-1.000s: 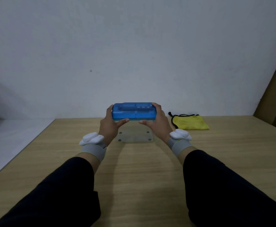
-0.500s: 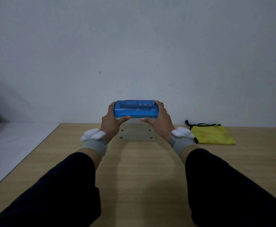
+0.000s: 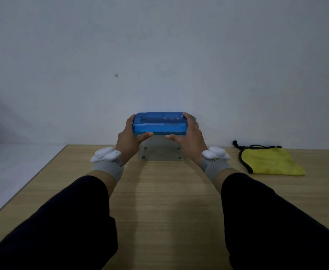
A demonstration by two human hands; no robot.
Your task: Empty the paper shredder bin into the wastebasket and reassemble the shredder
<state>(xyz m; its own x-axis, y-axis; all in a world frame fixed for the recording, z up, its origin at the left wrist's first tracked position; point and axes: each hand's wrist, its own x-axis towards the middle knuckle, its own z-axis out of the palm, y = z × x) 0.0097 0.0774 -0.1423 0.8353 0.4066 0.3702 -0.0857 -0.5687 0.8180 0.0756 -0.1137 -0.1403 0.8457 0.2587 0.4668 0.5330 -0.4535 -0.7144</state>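
A small blue shredder head [image 3: 159, 123] sits on top of a clear plastic bin [image 3: 160, 151] near the far edge of the wooden table [image 3: 163, 201]. My left hand [image 3: 129, 136] grips the head's left end, thumb under its front edge. My right hand [image 3: 189, 136] grips its right end the same way. The bin looks see-through, with small round feet or studs showing; I cannot tell whether it holds shreds. No wastebasket is in view.
A yellow drawstring pouch [image 3: 269, 162] lies on the table to the right of my right wrist. The table's left edge [image 3: 42, 168] drops to a pale floor. A plain wall stands right behind the shredder.
The view has swung left and down, so the pouch sits further right in the frame. Both hands keep the same hold on the blue head over the bin.
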